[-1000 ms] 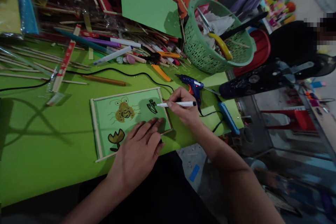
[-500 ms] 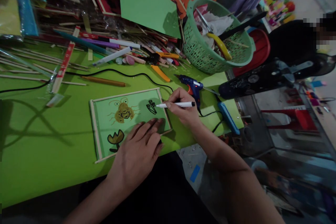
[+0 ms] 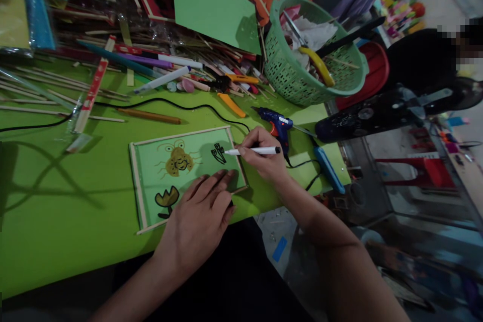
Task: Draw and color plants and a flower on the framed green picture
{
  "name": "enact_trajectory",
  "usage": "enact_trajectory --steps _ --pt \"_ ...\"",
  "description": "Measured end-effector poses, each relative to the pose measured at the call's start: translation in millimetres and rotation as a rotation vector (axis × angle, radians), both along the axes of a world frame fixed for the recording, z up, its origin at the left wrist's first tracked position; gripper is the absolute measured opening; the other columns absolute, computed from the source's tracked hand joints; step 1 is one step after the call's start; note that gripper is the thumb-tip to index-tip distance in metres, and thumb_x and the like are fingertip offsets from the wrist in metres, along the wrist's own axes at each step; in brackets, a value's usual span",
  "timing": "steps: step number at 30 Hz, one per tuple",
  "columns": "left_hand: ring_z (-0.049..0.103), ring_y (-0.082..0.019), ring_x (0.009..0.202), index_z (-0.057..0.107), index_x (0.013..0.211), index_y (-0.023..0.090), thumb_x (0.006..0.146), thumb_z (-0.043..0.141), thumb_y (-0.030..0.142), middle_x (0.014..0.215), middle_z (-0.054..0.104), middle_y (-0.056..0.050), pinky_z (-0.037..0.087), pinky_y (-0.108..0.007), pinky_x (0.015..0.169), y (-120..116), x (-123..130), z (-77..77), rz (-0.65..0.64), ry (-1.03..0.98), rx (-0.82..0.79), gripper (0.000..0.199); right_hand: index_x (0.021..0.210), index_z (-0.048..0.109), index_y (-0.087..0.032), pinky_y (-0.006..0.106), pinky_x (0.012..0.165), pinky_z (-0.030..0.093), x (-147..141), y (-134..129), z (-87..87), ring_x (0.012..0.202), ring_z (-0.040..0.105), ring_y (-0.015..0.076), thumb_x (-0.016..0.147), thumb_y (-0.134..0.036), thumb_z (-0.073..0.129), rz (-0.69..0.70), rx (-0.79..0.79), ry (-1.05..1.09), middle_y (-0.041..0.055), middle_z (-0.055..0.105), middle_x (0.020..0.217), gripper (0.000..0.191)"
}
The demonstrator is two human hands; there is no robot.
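Observation:
A green sheet of paper [image 3: 204, 141] edged with thin wooden sticks lies on the table. It bears a brown bug drawing [image 3: 179, 162], a tulip [image 3: 167, 197] and a small black flower cluster [image 3: 218, 154]. My left hand [image 3: 206, 206] rests flat on the sheet's near right part, fingers stretched out, covering some of it. Pinched in my right hand [image 3: 264, 156] is a white marker [image 3: 256, 151] with a black end. Its tip is at the black flowers; I cannot tell whether it touches the paper.
A blue glue gun [image 3: 277, 123] lies beyond my right hand, its black cord crossing the green table [image 3: 68, 226]. Behind stand a green basket [image 3: 294, 70] of tools and a heap of sticks and pens. A brown marker [image 3: 150, 115] lies beyond the sheet.
Hands, marker and sheet hold almost the same place. The black flower drawing seems to have slightly more lines at its upper right; the view has shifted a little.

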State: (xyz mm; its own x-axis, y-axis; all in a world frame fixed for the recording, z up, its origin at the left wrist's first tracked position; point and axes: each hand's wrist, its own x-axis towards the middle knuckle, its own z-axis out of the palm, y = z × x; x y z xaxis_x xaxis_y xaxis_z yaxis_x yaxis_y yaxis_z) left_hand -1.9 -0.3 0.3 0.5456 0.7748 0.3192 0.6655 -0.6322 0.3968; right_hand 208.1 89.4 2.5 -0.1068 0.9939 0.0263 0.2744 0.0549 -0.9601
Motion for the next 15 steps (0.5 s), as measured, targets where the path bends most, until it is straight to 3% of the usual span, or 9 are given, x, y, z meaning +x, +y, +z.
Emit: enact_trajectory --steps 15 --pt "0.070 -0.031 0.134 0.068 0.101 0.018 0.109 0.049 0.018 0.147 0.074 -0.012 0.057 -0.052 0.112 1.5 -0.3 1.8 -0.006 0.006 -0.001 0.021 0.080 0.063 -0.025 0.035 0.073 0.051 -1.4 -0.2 1.8 0.069 0.056 0.0162 0.086 -0.033 0.078 0.007 0.022 0.005 -0.0040 0.062 0.073 0.018"
